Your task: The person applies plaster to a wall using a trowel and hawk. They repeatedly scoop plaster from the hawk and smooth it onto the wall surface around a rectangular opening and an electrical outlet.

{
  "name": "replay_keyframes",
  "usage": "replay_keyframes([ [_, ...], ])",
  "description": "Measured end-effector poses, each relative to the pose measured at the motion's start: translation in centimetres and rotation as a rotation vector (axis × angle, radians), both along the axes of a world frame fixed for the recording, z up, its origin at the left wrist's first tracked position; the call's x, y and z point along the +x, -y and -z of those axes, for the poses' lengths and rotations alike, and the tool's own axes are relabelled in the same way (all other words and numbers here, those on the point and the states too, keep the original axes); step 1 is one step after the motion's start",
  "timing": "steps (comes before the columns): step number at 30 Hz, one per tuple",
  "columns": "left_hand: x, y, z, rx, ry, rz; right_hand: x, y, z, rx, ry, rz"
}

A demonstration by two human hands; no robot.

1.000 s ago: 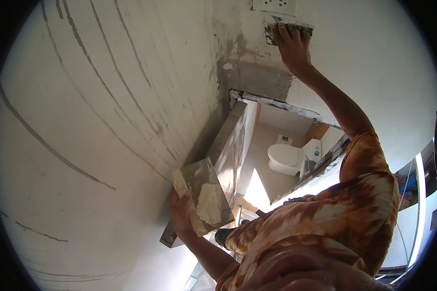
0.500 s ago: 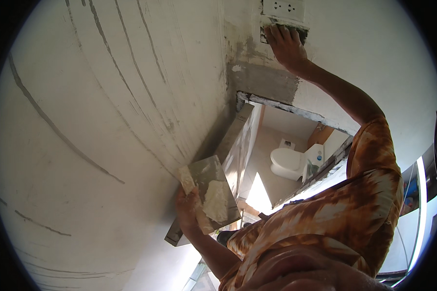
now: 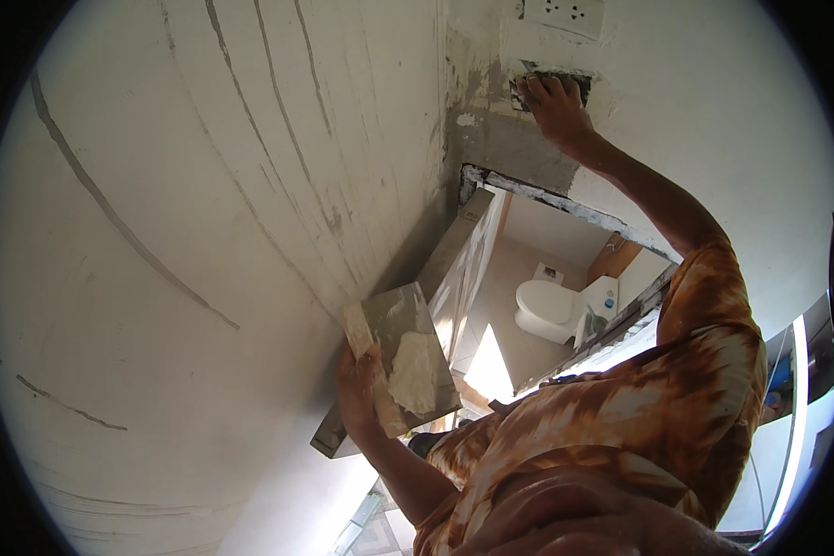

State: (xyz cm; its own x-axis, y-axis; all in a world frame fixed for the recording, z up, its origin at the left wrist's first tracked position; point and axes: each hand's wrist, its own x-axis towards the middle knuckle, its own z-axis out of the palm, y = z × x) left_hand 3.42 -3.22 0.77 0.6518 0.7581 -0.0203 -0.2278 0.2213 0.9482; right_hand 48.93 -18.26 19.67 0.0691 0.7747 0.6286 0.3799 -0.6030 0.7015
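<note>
The plaster lump looks rough and matt, the toilet glossy

R hand raised, fingers bent, L hand low, gripping

No legible text, label, brand, number or sign on any surface in the head view.

You are in what looks like a half-finished home. A wall socket sits just above your right hand. Below that hand, a bare grey patch meets a rough-edged doorway, and through it a white toilet marks a bathroom. Grey streaks run down the wall beyond your left hand.
</note>
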Motion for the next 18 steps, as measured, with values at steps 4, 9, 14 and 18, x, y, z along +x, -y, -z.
replay_keyframes([
  [4, 0.3, 0.3, -0.2, -0.104, 0.104, 0.010, -2.0, 0.7, -0.4, 0.044, 0.117, -0.033],
  [9, 0.6, 0.1, -0.3, -0.123, 0.120, 0.038, -0.3, 1.7, -4.1, 0.126, 0.310, -0.009],
  [14, 0.4, 0.2, -0.3, -0.075, 0.071, 0.009, 1.5, 3.0, -2.9, 0.054, 0.159, 0.062],
  [18, 0.0, 0.2, -0.4, 0.010, 0.023, 0.008, -0.6, 3.5, 1.0, -0.144, -0.009, 0.003],
])
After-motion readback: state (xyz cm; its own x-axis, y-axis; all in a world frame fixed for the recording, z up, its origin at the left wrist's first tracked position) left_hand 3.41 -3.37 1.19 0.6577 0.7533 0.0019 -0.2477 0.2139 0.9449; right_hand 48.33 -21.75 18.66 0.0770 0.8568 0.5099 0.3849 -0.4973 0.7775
